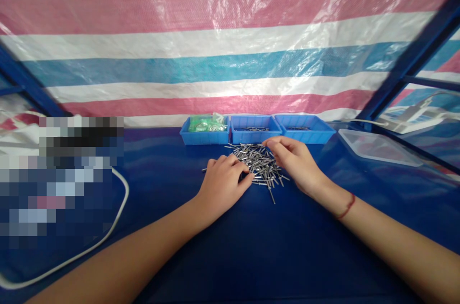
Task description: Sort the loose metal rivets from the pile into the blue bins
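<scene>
A loose pile of metal blind rivets (264, 163) lies on the blue table (244, 246). My left hand (224, 177) rests at the pile's left side, palm down, with bent fingers over the rivets and a gap between thumb and forefinger. At the upper right of the pile, my right hand (294, 158) is closed in a pinch, its fingertips near the front of the middle blue bin (256, 137). Whatever sits in that pinch is too small or hidden to make out. Several rivets lie in the middle bin, and a few in the right blue bin (309, 134).
The left blue bin (204, 138) holds green-and-clear plastic packets (206, 123). A translucent lid (379, 147) lies at the right. A white cable (122, 203) curves over the table's left side, beside a pixelated area. Behind hangs a striped plastic sheet (215, 67) between blue frame posts (406, 62).
</scene>
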`<state>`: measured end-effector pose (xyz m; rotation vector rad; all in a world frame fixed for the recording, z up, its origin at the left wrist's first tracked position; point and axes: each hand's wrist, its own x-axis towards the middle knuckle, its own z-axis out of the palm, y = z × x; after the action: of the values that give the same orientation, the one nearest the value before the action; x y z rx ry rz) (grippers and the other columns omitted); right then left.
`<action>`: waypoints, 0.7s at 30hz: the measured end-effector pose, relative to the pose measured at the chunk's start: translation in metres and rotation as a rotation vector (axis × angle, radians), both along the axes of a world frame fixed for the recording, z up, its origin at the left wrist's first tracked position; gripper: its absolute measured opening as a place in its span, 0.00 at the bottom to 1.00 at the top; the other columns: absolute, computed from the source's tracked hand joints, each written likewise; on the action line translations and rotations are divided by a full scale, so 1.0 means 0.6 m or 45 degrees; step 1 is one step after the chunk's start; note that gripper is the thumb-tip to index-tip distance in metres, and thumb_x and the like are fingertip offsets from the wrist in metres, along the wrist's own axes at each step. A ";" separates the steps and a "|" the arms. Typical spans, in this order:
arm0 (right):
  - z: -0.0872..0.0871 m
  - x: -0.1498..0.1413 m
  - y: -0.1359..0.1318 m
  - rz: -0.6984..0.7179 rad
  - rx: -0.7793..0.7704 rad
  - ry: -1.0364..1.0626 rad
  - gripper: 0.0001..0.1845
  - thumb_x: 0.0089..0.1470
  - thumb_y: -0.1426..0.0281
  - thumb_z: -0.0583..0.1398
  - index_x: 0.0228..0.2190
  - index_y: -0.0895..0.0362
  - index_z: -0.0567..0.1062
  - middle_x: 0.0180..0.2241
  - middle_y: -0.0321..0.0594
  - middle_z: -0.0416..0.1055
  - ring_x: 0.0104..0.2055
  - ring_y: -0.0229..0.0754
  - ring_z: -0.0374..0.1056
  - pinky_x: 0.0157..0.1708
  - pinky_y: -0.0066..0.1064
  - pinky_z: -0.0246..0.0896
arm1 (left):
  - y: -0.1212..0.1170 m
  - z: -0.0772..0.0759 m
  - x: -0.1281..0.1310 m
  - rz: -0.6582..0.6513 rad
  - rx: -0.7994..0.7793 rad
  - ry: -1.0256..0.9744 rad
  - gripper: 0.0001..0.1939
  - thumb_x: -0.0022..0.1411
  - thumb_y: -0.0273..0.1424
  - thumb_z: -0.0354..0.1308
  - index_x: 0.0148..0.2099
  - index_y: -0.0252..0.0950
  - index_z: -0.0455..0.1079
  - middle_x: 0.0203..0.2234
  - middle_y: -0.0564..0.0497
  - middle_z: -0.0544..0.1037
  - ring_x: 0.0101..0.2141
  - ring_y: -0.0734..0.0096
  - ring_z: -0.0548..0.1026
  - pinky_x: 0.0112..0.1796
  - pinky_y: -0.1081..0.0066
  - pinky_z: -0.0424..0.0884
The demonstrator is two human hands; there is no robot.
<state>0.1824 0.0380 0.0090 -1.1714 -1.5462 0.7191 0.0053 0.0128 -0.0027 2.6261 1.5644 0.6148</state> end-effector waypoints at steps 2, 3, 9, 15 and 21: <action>0.000 -0.004 -0.003 -0.014 -0.056 -0.037 0.14 0.51 0.62 0.56 0.28 0.60 0.74 0.18 0.32 0.61 0.19 0.33 0.53 0.20 0.27 0.50 | 0.003 0.000 0.001 0.012 -0.042 -0.022 0.11 0.63 0.35 0.51 0.36 0.40 0.74 0.34 0.51 0.75 0.38 0.61 0.71 0.36 0.63 0.59; 0.001 -0.006 -0.005 -0.014 -0.082 -0.045 0.13 0.51 0.62 0.56 0.27 0.60 0.74 0.20 0.34 0.64 0.20 0.33 0.56 0.22 0.28 0.52 | 0.004 -0.001 0.001 0.015 -0.062 -0.032 0.10 0.63 0.35 0.51 0.35 0.40 0.73 0.34 0.51 0.75 0.38 0.62 0.71 0.35 0.64 0.59; 0.000 -0.005 -0.007 0.060 -0.001 -0.081 0.11 0.50 0.64 0.57 0.28 0.58 0.74 0.27 0.39 0.71 0.31 0.39 0.65 0.32 0.31 0.60 | 0.007 -0.004 -0.002 0.019 -0.034 -0.227 0.10 0.65 0.34 0.49 0.37 0.38 0.71 0.35 0.51 0.73 0.39 0.64 0.71 0.37 0.66 0.60; -0.003 -0.009 -0.013 0.304 -0.067 -0.019 0.11 0.46 0.65 0.61 0.33 0.59 0.74 0.23 0.33 0.64 0.24 0.35 0.59 0.26 0.30 0.56 | 0.004 0.002 -0.008 -0.055 -0.028 -0.495 0.09 0.66 0.30 0.48 0.37 0.36 0.69 0.33 0.51 0.71 0.39 0.67 0.70 0.38 0.68 0.63; 0.004 -0.015 -0.024 0.338 0.014 0.049 0.11 0.48 0.63 0.62 0.30 0.59 0.73 0.25 0.35 0.65 0.26 0.35 0.60 0.27 0.30 0.56 | 0.003 0.001 -0.008 -0.118 -0.022 -0.568 0.09 0.66 0.29 0.48 0.36 0.36 0.68 0.32 0.51 0.70 0.37 0.68 0.70 0.37 0.69 0.63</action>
<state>0.1736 0.0235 0.0115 -0.9474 -1.6891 0.9011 0.0003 0.0149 -0.0024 2.3122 1.2989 1.0795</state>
